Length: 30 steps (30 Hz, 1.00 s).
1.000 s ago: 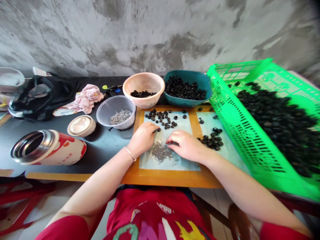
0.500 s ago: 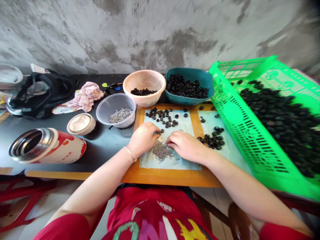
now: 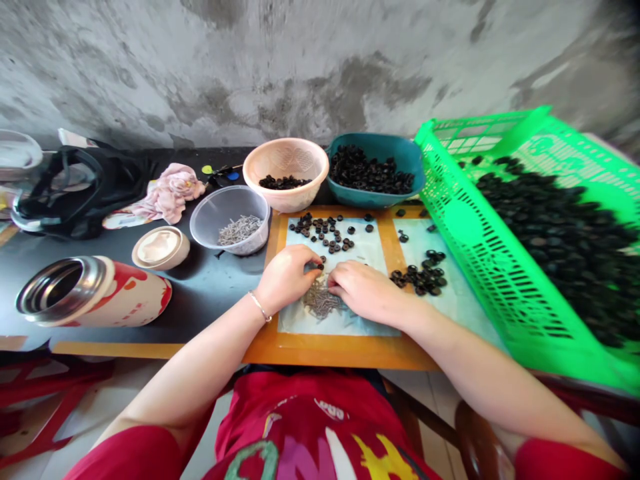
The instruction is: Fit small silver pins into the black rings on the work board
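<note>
My left hand (image 3: 291,277) is closed at the fingertips on a small black part (image 3: 320,266), above the left side of a pile of metal pins (image 3: 321,301). Over the pile's right side, my right hand (image 3: 364,291) has its fingers pressed together; whatever they hold is too small to make out. The pins lie on a pale sheet (image 3: 370,327). Behind my hands are scattered small black round parts (image 3: 327,230). A cluster of larger black parts (image 3: 423,280) sits to the right of my right hand.
Along the back stand a clear bowl of pins (image 3: 235,233), a pink bowl (image 3: 290,197) and a teal bowl (image 3: 375,197), both with black parts. A green basket (image 3: 480,253) fills the right. An open thermos (image 3: 120,293), a cup lid (image 3: 161,248) and a pink cloth (image 3: 175,190) are left.
My right hand has shifted slightly left, closer to my left hand. The fingertips of my left hand have moved a little to the right with the black part.
</note>
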### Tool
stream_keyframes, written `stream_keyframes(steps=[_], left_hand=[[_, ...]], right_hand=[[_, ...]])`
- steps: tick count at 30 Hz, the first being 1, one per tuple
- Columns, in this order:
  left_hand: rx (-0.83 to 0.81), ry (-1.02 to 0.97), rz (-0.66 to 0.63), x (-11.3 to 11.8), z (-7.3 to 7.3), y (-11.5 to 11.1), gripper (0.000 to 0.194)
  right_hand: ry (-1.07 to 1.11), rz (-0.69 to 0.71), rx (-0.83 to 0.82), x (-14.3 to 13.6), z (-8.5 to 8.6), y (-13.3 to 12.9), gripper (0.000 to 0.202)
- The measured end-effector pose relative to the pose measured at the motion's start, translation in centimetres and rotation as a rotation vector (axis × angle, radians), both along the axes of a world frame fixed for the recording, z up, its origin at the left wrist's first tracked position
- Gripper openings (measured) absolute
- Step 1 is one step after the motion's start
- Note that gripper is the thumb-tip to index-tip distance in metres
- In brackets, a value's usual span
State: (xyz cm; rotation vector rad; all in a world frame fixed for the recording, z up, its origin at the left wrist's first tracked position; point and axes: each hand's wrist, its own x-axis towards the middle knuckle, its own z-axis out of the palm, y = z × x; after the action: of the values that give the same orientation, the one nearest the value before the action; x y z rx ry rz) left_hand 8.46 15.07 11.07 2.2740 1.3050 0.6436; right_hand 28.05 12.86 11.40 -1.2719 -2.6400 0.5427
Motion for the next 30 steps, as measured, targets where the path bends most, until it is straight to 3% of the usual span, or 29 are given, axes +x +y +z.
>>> stream_keyframes(steps=[9, 15, 18, 21, 26, 30], left_hand=[[-0.168, -0.183, 0.168, 0.0, 0.0, -0.2, 0.01], [-0.355, -0.416, 0.158, 0.2, 0.0, -0.2, 0.024], [-0.41, -0.423, 0.139, 0.3, 0.2, -0.3, 0.023], [-0.473, -0.429, 0.144, 0.4, 0.4, -0.4, 0.021], [-0.715, -0.619, 0.151, 0.8, 0.8, -0.8, 0.022], [-0.778, -0.705, 0.158, 1.1, 1.2, -1.1, 0.021]], right_hand=[[0.163, -0.093, -0.134, 1.3, 0.9, 0.4, 0.009], [0.292, -0.12, -0.203, 1.8, 0.7, 0.6, 0.007], [0.385, -0.068, -0.176, 2.3, 0.3, 1.0, 0.022], [0.421, -0.055, -0.147, 2.6, 0.4, 1.2, 0.025], [0.514, -0.175, -0.35, 2.5, 0.9, 1.1, 0.022], [0.6, -0.192, -0.482, 2.4, 1.0, 0.9, 0.019]])
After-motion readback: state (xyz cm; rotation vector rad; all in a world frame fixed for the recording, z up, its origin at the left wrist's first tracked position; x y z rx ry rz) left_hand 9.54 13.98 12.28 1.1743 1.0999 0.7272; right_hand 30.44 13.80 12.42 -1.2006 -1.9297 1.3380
